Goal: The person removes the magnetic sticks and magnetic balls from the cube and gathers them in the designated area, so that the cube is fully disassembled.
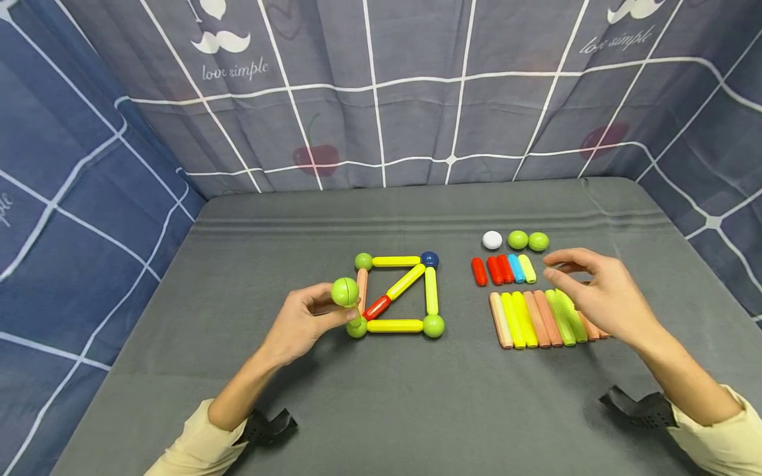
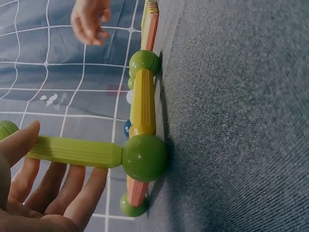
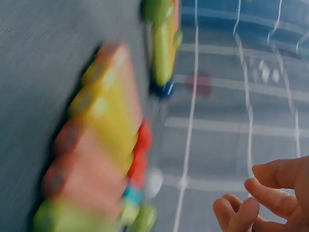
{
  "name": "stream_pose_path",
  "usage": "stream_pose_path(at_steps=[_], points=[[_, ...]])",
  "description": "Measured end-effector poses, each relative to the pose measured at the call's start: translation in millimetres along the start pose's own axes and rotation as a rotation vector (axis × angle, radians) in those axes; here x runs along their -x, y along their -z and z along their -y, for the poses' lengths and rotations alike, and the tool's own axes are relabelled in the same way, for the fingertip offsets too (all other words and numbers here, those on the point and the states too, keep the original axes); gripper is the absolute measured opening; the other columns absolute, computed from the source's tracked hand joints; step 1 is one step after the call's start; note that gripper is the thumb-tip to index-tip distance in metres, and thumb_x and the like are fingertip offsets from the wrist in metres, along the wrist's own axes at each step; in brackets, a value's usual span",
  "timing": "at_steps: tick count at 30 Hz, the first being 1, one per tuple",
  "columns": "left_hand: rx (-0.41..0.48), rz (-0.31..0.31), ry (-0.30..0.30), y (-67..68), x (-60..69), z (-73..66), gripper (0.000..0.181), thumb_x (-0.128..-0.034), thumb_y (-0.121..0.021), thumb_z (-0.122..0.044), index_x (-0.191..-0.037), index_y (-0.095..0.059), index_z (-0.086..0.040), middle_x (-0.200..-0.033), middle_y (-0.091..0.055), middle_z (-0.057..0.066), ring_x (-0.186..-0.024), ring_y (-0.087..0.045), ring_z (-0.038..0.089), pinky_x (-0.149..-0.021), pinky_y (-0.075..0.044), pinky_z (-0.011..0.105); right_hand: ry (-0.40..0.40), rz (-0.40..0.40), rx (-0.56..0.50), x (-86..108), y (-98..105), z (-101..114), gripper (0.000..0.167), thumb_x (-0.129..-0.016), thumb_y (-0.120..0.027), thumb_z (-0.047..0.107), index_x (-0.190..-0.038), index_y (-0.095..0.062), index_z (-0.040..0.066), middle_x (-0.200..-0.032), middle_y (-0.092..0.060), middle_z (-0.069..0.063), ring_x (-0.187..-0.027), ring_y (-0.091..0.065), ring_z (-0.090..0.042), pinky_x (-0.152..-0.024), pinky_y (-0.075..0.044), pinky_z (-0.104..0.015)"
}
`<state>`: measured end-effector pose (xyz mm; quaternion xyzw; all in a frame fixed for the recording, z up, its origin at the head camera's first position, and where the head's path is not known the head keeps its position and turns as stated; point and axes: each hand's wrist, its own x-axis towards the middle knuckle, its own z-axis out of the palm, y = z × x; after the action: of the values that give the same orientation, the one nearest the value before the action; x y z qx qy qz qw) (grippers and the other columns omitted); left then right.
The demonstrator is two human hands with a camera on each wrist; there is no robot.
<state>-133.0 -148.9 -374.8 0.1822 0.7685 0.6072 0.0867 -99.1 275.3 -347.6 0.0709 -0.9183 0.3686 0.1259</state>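
My left hand point(image 1: 300, 325) pinches an upright green rod point(image 2: 72, 151) between thumb and fingers. Atop that rod sits a green ball point(image 1: 344, 291), and its lower end meets the green corner ball point(image 2: 146, 158) of a flat square frame. Yellow and pink rods form the frame's sides, with a blue ball point(image 1: 429, 259) at the far right corner. A yellow stick and a red stick point(image 1: 377, 308) make its diagonal. Over the row of loose rods hovers my right hand point(image 1: 607, 294), fingers loosely bent, with nothing visible in its grasp.
Right of the frame lie loose yellow, pink and green rods point(image 1: 528, 319), partly under the right hand in the head view. Behind them are short red, blue and yellow-green sticks point(image 1: 505, 268), a white ball point(image 1: 491, 240) and two green balls point(image 1: 518, 239). A checked curtain point(image 1: 417, 125) surrounds the table.
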Motion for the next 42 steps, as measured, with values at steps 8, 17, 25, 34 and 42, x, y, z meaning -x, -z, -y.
stream_pose_path(at_steps=[8, 17, 25, 34, 42], points=[[0.008, -0.002, 0.033, -1.8, 0.8, 2.4, 0.032, -0.0814, -0.08, -0.005, -0.11, -0.068, 0.0, -0.107, -0.07, 0.02, -0.096, -0.07, 0.022, -0.083, -0.055, 0.033, 0.191, 0.133, -0.18, -16.6, -40, 72, 0.016, -0.092, -0.07, 0.007, -0.105, -0.072, 0.016, -0.098, -0.067, 0.008, -0.083, -0.063, -0.008, -0.069, -0.052, -0.021], [0.064, -0.001, 0.037, -3.4, 1.5, 6.6, 0.032, -0.0811, -0.08, -0.002, -0.11, -0.065, 0.002, -0.109, -0.069, 0.024, -0.097, -0.07, 0.025, -0.084, -0.055, 0.033, 0.418, 0.27, -0.281, -32.4, -74, 135, 0.024, -0.089, -0.073, 0.009, -0.113, -0.07, 0.014, -0.105, -0.067, 0.01, -0.087, -0.065, -0.003, -0.057, -0.048, -0.026], [0.077, 0.026, 0.02, -3.3, 2.5, 10.6, 0.034, -0.0834, -0.079, -0.006, -0.114, -0.065, -0.001, -0.11, -0.07, 0.018, -0.098, -0.07, 0.027, -0.084, -0.056, 0.035, 0.496, 0.338, -0.358, -46.2, -107, 163, 0.017, -0.092, -0.07, 0.012, -0.109, -0.07, 0.01, -0.099, -0.065, 0.008, -0.084, -0.064, -0.002, -0.07, -0.054, -0.027], [0.068, 0.05, 0.041, -3.8, 3.1, 9.7, 0.035, -0.0857, -0.078, -0.01, -0.118, -0.065, -0.004, -0.111, -0.071, 0.009, -0.099, -0.07, 0.026, -0.085, -0.055, 0.036, 0.444, 0.367, -0.269, -52.0, -129, 168, 0.012, -0.09, -0.074, 0.015, -0.101, -0.071, 0.012, -0.092, -0.063, 0.008, -0.08, -0.061, -0.006, -0.068, -0.051, -0.024], [0.076, 0.063, 0.013, -3.6, 1.7, 11.4, 0.031, -0.0857, -0.077, -0.007, -0.114, -0.065, -0.003, -0.11, -0.071, 0.01, -0.098, -0.07, 0.027, -0.083, -0.056, 0.037, 0.41, 0.396, -0.295, -50.2, -129, 167, 0.013, -0.091, -0.071, 0.012, -0.103, -0.069, 0.012, -0.095, -0.062, 0.007, -0.084, -0.062, -0.01, -0.071, -0.053, -0.028]])
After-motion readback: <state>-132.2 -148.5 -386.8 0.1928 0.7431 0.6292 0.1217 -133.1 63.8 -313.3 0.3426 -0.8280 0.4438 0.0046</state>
